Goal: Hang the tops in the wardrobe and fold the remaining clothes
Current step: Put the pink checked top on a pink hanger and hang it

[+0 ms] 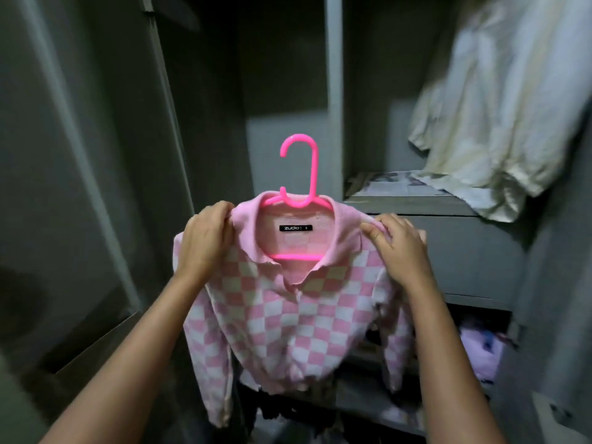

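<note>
A pink and white checked top [288, 315] with a pink collar sits on a bright pink plastic hanger [304, 174], held up in front of the open grey wardrobe [333, 91]. My left hand [205, 238] grips the top's left shoulder over the hanger arm. At the right shoulder, my right hand [397, 248] holds the fabric with curled fingers. The hanger's hook points up, free of any rail. No rail is in view.
A cream garment [499, 100] hangs at the upper right over a shelf lined with newspaper [394, 184]. Below it a lower compartment holds a lilac cloth [480, 354]. Dark clothes [288, 408] lie under the top. The wardrobe door [80, 155] stands open at the left.
</note>
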Tool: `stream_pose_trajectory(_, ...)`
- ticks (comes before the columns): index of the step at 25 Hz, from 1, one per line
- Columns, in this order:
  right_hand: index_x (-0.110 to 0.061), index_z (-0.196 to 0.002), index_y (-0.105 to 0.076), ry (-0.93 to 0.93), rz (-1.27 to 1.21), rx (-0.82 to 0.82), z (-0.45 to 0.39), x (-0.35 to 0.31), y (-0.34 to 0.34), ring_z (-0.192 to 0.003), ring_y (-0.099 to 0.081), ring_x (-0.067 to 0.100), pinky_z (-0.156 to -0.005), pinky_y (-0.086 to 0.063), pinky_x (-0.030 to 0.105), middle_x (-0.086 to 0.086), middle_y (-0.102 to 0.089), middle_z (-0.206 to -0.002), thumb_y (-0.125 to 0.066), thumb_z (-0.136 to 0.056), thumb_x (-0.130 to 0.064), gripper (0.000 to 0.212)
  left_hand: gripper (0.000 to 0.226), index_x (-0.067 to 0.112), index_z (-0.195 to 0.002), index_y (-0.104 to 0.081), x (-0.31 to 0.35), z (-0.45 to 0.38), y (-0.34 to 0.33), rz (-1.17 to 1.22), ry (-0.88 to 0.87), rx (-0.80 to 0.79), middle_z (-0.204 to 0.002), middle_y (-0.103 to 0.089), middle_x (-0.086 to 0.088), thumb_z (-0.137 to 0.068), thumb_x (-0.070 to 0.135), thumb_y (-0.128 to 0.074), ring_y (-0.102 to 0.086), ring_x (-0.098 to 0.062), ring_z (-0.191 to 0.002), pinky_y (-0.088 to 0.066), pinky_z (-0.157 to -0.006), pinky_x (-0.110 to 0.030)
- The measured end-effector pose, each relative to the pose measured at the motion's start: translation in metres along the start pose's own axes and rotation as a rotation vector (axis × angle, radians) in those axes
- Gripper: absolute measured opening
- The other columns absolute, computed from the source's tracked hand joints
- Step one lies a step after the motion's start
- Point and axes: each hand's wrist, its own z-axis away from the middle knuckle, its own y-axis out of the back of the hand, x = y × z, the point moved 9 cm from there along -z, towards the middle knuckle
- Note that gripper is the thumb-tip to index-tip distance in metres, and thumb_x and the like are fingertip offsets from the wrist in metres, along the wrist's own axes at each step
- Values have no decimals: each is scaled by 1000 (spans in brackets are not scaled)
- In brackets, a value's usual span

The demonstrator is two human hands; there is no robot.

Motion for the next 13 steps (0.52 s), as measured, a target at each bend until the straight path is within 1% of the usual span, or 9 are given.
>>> stream_pose_trajectory(1, -22, -81, -51, -43, 92, 49, 2, 12, 14, -93, -53, 25, -79, -32, 39, -4, -56, -84, -41, -91, -56, 37, 22, 8, -85, -51, 8, -17, -18, 69, -40, -22, -79, -57, -12, -90, 25, -39, -50, -36, -72, -41, -64, -44)
stream_pose_trajectory(3, -21, -80, -50, -109, 206, 176, 11, 26, 50, -89, -54, 29, -74, -35, 39, 1, -59, -84, -39, -90, -55, 37, 30, 8, -85, -49, 31, -49, -54, 184, -126, -78, -79, -57, -12, -89, 32, -32, -50, -36, -73, -40, -63, -43)
stream_pose_trajectory(4, -21, -79, -51, -135, 239, 253, 17, 26, 68, -87, -54, 30, -70, -36, 39, 2, -60, -82, -38, -89, -54, 37, 31, 8, -85, -49, 44, -60, -68, 239, -168, -95, -80, -58, -12, -88, 34, -30, -51, -35, -74, -38, -63, -42)
stream_pose_trajectory(6, -18, -80, -55, -195, 335, 399, 28, 18, 103, -85, -54, 30, -66, -36, 37, 3, -62, -82, -44, -89, -50, 36, 32, 9, -90, -52, 73, -83, -89, 376, -251, -106, -86, -60, -13, -87, 33, -31, -53, -35, -80, -37, -66, -40)
stream_pose_trajectory(9, -15, -81, -58, -288, 500, 550, 42, -10, 144, -88, -54, 29, -63, -32, 34, 3, -65, -85, -49, -89, -45, 32, 41, 15, -108, -58, 120, -110, -100, 579, -348, -130, -105, -64, -9, -84, 33, -30, -57, -34, -96, -42, -79, -41)
stream_pose_trajectory(11, -15, -82, -60, -340, 608, 653, 51, -37, 167, -89, -55, 30, -63, -32, 35, 5, -66, -87, -50, -90, -44, 31, 51, 15, -120, -56, 144, -127, -99, 646, -402, -114, -118, -60, -8, -81, 33, -28, -54, -32, -108, -39, -89, -41)
stream_pose_trajectory(13, -13, -87, -64, -380, 672, 762, 54, -62, 189, -92, -55, 34, -65, -35, 36, 10, -67, -91, -53, -93, -41, 30, 50, 13, -129, -51, 153, -142, -97, 679, -383, -75, -129, -54, -9, -84, 26, -33, -49, -31, -117, -34, -97, -42)
